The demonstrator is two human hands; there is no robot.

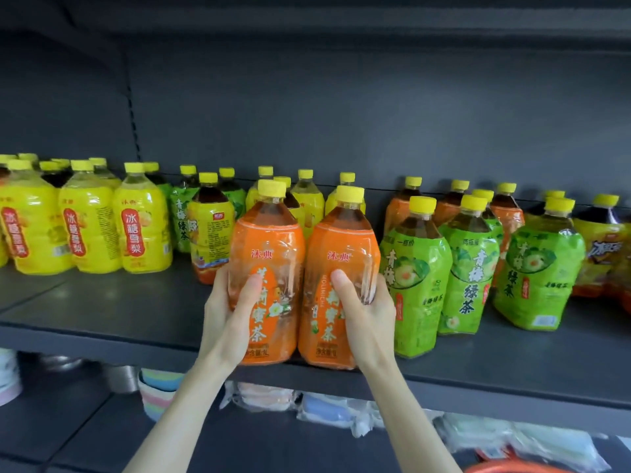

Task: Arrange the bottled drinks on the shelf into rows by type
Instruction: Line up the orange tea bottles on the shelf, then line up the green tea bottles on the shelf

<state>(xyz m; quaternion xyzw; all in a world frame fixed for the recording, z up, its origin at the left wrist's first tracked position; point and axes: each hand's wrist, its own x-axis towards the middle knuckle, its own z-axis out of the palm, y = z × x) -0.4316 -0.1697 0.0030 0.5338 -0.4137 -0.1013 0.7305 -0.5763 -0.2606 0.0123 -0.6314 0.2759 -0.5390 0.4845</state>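
While left hand and right hand each clasp upright orange bottle at frame centre, matching orange bottles stand upper right, nearer right hand.

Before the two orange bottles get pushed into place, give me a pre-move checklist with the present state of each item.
1. Left hand grips the left orange bottle: ok.
2. Right hand grips the right orange bottle: ok.
3. Both bottles upright, caps on: ok.
4. Bottle bases fully on the shelf: cannot tell; they sit at the front edge.
5. Clear lane behind them: not ok; a yellow-labelled dark tea bottle and others stand directly behind.
6. Same type nearby: ok; more orange bottles stand behind the green tea bottles.
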